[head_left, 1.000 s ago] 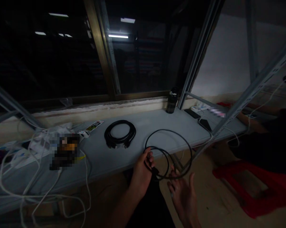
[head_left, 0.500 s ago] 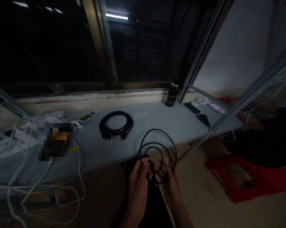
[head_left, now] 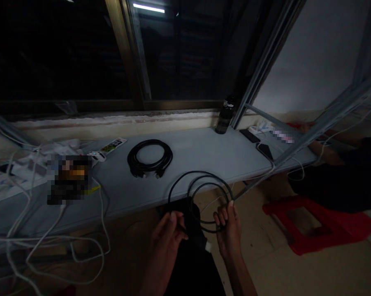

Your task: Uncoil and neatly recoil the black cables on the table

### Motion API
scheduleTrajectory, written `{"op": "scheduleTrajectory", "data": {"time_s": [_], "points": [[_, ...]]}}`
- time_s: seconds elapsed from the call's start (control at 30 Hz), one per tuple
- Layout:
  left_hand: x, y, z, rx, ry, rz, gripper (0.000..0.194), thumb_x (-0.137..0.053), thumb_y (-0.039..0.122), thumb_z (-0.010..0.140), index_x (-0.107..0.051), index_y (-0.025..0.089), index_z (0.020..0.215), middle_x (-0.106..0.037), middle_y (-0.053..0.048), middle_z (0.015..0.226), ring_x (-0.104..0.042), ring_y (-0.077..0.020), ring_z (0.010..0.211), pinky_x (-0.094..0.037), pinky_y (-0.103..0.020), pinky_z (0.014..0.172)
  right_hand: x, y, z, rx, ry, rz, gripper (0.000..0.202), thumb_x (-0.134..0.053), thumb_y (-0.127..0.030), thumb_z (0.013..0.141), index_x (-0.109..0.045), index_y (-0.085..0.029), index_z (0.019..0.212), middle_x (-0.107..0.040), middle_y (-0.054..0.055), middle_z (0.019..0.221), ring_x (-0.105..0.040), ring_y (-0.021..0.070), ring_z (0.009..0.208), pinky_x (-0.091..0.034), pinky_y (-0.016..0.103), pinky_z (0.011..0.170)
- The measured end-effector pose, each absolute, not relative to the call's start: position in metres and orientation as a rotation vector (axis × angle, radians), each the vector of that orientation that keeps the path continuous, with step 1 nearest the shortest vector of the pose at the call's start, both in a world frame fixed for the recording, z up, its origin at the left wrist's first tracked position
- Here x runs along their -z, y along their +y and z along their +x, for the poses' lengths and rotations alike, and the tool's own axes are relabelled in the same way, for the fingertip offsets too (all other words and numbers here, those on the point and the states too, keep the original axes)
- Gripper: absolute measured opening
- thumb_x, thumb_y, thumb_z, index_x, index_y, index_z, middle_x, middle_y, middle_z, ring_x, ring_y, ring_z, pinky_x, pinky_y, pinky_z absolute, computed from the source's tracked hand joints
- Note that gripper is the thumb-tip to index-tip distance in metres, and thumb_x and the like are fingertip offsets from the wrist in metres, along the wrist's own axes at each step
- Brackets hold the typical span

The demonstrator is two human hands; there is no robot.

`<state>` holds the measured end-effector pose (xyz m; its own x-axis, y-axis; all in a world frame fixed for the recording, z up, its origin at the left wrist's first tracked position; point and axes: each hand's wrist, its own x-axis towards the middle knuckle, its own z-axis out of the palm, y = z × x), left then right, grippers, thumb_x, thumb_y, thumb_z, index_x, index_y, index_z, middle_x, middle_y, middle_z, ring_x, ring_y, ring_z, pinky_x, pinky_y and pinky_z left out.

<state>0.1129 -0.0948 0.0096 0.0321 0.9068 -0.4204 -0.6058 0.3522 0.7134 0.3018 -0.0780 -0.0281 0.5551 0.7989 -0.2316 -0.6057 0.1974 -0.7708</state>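
Observation:
Loose loops of a black cable [head_left: 200, 172] hang between my two hands, in front of the shelf's edge and above my lap. My right hand [head_left: 229, 224] is closed around the loops on their right side. Lower left, my left hand [head_left: 170, 234] pinches another stretch of the same cable, its fingers partly in shadow. A dark plug with a pale tip [head_left: 208, 246] dangles below the loops, between the hands. On the grey shelf [head_left: 194, 148] beyond lies a second black cable [head_left: 165, 162], wound in a neat coil with its plugs toward me.
A dark bottle [head_left: 225, 117] stands by the window. White cables [head_left: 28, 193] tangle at left near a white adapter [head_left: 97, 156] and a printed card [head_left: 114, 145]. Phones [head_left: 264, 151] lie at right by a metal post. A red stool [head_left: 330, 226] and another person's arm [head_left: 319, 151] are farther right.
My hands have moved apart, the left one leftward and down, the right one slightly right. The cable loops have spread wider, and the pale-tipped plug now shows below them.

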Motion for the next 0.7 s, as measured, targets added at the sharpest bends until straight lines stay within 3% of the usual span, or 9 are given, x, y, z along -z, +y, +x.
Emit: {"op": "scheduleTrajectory", "data": {"time_s": [0.13,0.23,0.3,0.4,0.53,0.6,0.7], "points": [[0.017,-0.116,0.147,-1.165,0.915,0.216,0.046,-0.113,0.052,0.060,-0.083,0.029,0.086,-0.076,-0.011,0.108,-0.079,-0.0280,0.092,-0.068,-0.041,0.091,0.025,-0.083,0.289,-1.072,-0.143,-0.911,0.062,-0.102,-0.067,0.082,-0.059,-0.023,0.090,-0.047,-0.005,0.077,-0.047,0.0122,0.067,-0.054,0.024,0.065],[0.034,-0.131,0.169,-1.151,0.920,0.132,0.054,-0.117,0.053,0.050,-0.083,0.028,0.083,-0.077,-0.012,0.115,-0.081,-0.0319,0.109,-0.066,-0.043,0.107,0.022,-0.093,0.283,-1.115,-0.019,-0.887,0.068,-0.088,-0.088,0.084,-0.072,-0.025,0.103,-0.065,0.002,0.094,-0.065,0.0195,0.088,-0.063,0.032,0.081],[0.040,-0.136,0.177,-1.141,0.921,0.117,0.055,-0.118,0.054,0.047,-0.083,0.029,0.081,-0.078,-0.012,0.116,-0.080,-0.0348,0.118,-0.064,-0.044,0.112,0.018,-0.099,0.280,-1.099,-0.026,-0.867,0.078,-0.079,-0.100,0.082,-0.073,-0.024,0.100,-0.067,0.004,0.095,-0.068,0.0226,0.092,-0.064,0.035,0.085],[0.040,-0.139,0.181,-1.060,0.896,0.157,0.055,-0.117,0.056,0.050,-0.084,0.025,0.081,-0.079,-0.014,0.115,-0.079,-0.0369,0.122,-0.064,-0.044,0.112,0.010,-0.104,0.277,-1.075,-0.143,-0.856,0.078,-0.089,-0.096,0.076,-0.071,-0.023,0.098,-0.057,0.000,0.079,-0.061,0.0184,0.076,-0.060,0.031,0.071],[0.034,-0.144,0.181,-0.943,0.879,0.317,0.065,-0.111,0.064,0.061,-0.088,0.015,0.097,-0.081,-0.021,0.117,-0.081,-0.0358,0.110,-0.065,-0.044,0.100,-0.005,-0.102,0.282,-1.060,-0.168,-0.943,0.065,-0.103,-0.069,0.081,-0.059,-0.021,0.087,-0.032,-0.010,0.063,-0.028,0.0076,0.050,-0.037,0.021,0.045],[0.030,-0.146,0.179,-0.955,0.884,0.476,0.068,-0.107,0.067,0.068,-0.087,0.013,0.104,-0.081,-0.021,0.115,-0.079,-0.0341,0.109,-0.064,-0.040,0.096,-0.013,-0.100,0.290,-1.070,-0.157,-0.954,0.066,-0.102,-0.067,0.083,-0.055,-0.021,0.086,-0.028,-0.012,0.061,-0.018,0.0056,0.047,-0.030,0.019,0.041],[0.026,-0.140,0.171,-1.090,0.959,0.635,0.067,-0.107,0.064,0.070,-0.083,0.018,0.112,-0.079,-0.015,0.114,-0.076,-0.0293,0.111,-0.062,-0.035,0.098,-0.023,-0.100,0.301,-1.092,-0.196,-0.950,0.064,-0.100,-0.068,0.087,-0.055,-0.022,0.090,-0.027,-0.013,0.060,-0.015,0.0049,0.046,-0.030,0.016,0.041]]}}
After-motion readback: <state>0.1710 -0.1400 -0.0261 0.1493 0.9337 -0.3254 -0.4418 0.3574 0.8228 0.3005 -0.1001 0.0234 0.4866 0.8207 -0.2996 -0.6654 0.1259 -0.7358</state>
